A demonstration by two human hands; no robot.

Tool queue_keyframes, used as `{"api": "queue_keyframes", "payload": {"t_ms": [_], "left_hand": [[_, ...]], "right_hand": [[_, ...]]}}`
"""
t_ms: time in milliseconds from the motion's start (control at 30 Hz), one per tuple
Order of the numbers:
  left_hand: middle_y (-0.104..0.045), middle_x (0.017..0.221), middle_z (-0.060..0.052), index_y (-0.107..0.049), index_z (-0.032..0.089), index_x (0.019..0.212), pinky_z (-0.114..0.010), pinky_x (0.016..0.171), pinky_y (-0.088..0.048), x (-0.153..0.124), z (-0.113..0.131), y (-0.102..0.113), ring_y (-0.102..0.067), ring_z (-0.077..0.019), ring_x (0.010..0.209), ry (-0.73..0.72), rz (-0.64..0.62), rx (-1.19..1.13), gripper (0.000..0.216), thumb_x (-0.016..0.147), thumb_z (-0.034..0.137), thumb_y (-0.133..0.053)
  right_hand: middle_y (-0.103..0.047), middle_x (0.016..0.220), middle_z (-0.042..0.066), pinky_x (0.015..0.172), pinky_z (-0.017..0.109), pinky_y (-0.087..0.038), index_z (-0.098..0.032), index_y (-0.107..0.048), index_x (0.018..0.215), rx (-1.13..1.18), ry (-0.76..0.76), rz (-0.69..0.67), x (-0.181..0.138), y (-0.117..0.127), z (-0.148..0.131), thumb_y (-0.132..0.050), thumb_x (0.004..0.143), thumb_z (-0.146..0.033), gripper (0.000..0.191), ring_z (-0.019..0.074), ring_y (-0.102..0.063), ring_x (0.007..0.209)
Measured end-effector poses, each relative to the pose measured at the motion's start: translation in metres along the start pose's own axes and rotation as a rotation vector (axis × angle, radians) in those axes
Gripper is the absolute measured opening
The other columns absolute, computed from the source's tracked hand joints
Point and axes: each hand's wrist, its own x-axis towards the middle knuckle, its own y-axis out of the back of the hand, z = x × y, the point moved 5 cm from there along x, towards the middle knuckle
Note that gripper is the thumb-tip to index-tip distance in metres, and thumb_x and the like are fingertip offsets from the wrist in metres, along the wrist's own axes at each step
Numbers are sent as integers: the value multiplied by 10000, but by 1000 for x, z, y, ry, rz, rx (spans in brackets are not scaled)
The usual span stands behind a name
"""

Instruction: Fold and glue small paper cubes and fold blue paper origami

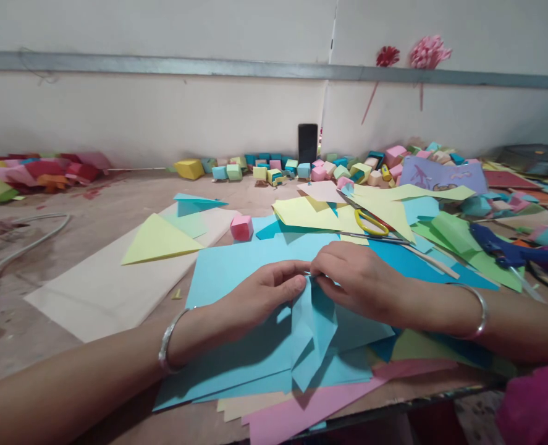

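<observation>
Between my two hands is a folded piece of light blue paper [313, 337], its creased flaps hanging down toward me. My left hand [274, 284] pinches its top edge between thumb and fingers. Right beside it, my right hand [354, 275] grips the same top edge, its fingers curled and partly hiding the fold. Beneath both hands lie flat light blue sheets [236, 266], with pink paper [296, 414] sticking out at the near edge. Just beyond the right hand are yellow-handled scissors [370, 222] on yellow paper scraps.
A small pink paper cube [241, 228] and a folded yellow triangle [160, 241] lie on the left. Many coloured paper cubes [234, 172] line the wall, near an upright phone [307, 143]. A blue glue gun [510, 247] sits at right. A cable [42, 216] crosses the far left.
</observation>
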Motion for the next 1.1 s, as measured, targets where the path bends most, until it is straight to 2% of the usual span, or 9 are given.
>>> {"api": "queue_keyframes", "payload": {"t_ms": [67, 167, 267, 367, 600, 767, 867, 967, 1100], "left_hand": [[-498, 638, 26, -658, 176, 1189, -230, 540, -305, 0, -2, 0, -377, -116, 599, 24, -3, 1, 410, 901, 462, -596], [-374, 569, 60, -671, 183, 1137, -235, 482, -217, -1, -1, -2, -279, -100, 533, 62, 4, -53, 370, 897, 457, -605], [-380, 615, 53, -682, 172, 942, -242, 480, -193, -1, 0, -3, -237, -90, 534, 110, 49, -173, 282, 892, 441, -614], [-353, 600, 56, -612, 156, 744, -256, 494, -189, -2, -3, -5, -214, -90, 532, 145, 55, -242, 332, 880, 459, -625], [-311, 528, 65, -562, 166, 690, -270, 473, -138, -4, -9, -6, -193, -88, 491, 152, -38, -142, 390, 894, 496, -595], [-368, 558, 54, -570, 154, 657, -236, 481, -198, -4, -3, -11, -239, -87, 515, 171, -41, -248, 365, 874, 439, -641], [-493, 632, 18, -600, 140, 689, -234, 567, -343, -5, -3, -18, -394, -104, 577, 251, -36, -452, 272, 824, 353, -700], [-611, 737, -38, -637, 130, 744, -305, 715, -438, -5, -9, -21, -531, -155, 680, 330, -35, -624, 216, 812, 323, -704], [-659, 788, -67, -677, 107, 806, -327, 765, -449, -2, -14, -17, -572, -176, 731, 318, -46, -655, 196, 812, 300, -705]], "right_hand": [[-576, 673, 50, 578, 278, -313, -148, -576, 731, 33, 7, 11, 0, 1, 1, -428, 898, -91, 230, 148, -456, 631], [-557, 682, 42, 577, 272, -313, -157, -552, 714, 113, 6, 3, 1, 4, 2, -429, 871, -74, 216, 145, -453, 640], [-527, 668, 18, 579, 256, -307, -173, -529, 678, 182, -46, -8, 4, 6, 5, -462, 823, -62, 194, 133, -442, 633], [-562, 679, 1, 597, 240, -323, -173, -573, 743, 279, -120, -25, 6, 4, 8, -497, 759, -39, 155, 118, -461, 629], [-568, 669, 23, 578, 252, -305, -156, -604, 696, 321, -138, -110, 4, -1, 5, -509, 791, -96, 146, 127, -473, 635], [-480, 609, 6, 549, 268, -257, -168, -550, 628, 300, -71, -24, 3, 4, 2, -451, 833, -108, 235, 127, -409, 595], [-431, 583, 0, 533, 281, -228, -175, -522, 588, 249, -40, 56, 1, 8, 0, -431, 838, -103, 275, 128, -373, 571], [-475, 597, 7, 537, 275, -255, -172, -565, 628, 234, -33, 56, 1, 8, 2, -429, 862, -110, 277, 131, -410, 579], [-601, 679, 32, 583, 268, -315, -167, -619, 737, 181, -22, -24, 2, 3, 5, -495, 898, -168, 203, 141, -505, 648]]}}
